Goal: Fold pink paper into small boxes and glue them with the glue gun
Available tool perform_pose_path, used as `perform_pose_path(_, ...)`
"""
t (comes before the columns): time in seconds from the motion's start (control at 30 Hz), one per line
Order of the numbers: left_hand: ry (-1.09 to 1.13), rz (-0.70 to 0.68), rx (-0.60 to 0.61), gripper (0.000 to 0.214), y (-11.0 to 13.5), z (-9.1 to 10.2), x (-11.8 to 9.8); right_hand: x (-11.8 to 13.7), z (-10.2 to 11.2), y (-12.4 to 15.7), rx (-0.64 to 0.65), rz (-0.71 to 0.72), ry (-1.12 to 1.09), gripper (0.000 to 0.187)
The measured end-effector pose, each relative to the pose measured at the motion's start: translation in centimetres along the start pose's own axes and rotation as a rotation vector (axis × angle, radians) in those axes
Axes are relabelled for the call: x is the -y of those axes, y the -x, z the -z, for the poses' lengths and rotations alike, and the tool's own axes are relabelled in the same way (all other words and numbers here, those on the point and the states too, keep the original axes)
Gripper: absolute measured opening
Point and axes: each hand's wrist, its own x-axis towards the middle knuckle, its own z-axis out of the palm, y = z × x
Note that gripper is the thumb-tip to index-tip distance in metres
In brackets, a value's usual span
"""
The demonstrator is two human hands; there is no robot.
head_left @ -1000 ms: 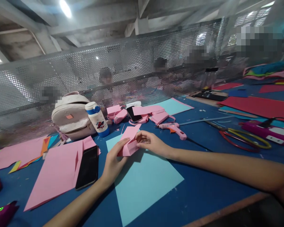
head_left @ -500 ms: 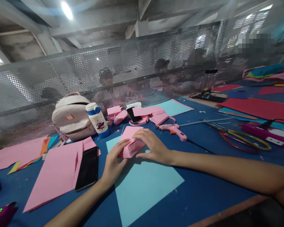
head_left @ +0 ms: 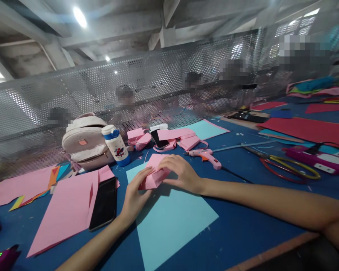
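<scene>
Left hand (head_left: pixel 135 190) grasps a folded pink paper form (head_left: pixel 152 182) over a light-blue sheet (head_left: pixel 176 222); right hand (head_left: pixel 185 176) apparently pinches the form's right side, contact partly hidden.

The left hand (head_left: pixel 135 191) holds a folded pink paper piece (head_left: pixel 154 180), which the right hand (head_left: pixel 184 174) touches, above a light-blue sheet (head_left: pixel 176 226)

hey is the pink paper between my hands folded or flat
Folded: the pink paper shows creased edges and a boxlike near end.
</scene>
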Motion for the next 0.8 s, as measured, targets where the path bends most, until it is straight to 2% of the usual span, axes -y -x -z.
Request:
perform_pose_path(0.17, 0.115, 0.115, -0.057, 0.064, 0.0, 0.0, 1.4, -0.7, 0.3, 0.0, -0.020, 0.005, 0.023, 0.032)
perform_pose_path(0.27, 0.308, 0.266, -0.104, 0.072, -0.1, 0.1, 2.8, -1.4, 0.4, 0.0, -0.046, 0.012, 0.022, 0.030)
perform_pose_path(0.4, 0.465, 0.447, -0.090, 0.076, -0.5, 0.3, 4.2, -2.4, 0.4, 0.2, -0.044, 0.083, -0.011, 0.026)
perform_pose_path(0.57, 0.529, 0.461, -0.054, 0.093, -1.0, 0.3, 4.7, -3.6, 0.2, 0.6, 0.020, 0.140, 0.019, 0.028)
perform_pose_path(0.7, 0.560, 0.474, -0.029, 0.109, -1.2, 0.6, 4.2, -4.4, 0.0, 0.8, 0.031, 0.126, 0.038, 0.033)
perform_pose_path(0.8, 0.556, 0.495, -0.006, 0.111, -1.1, 0.9, 3.7, -4.8, 0.0, 0.8, 0.038, 0.093, 0.050, 0.036)
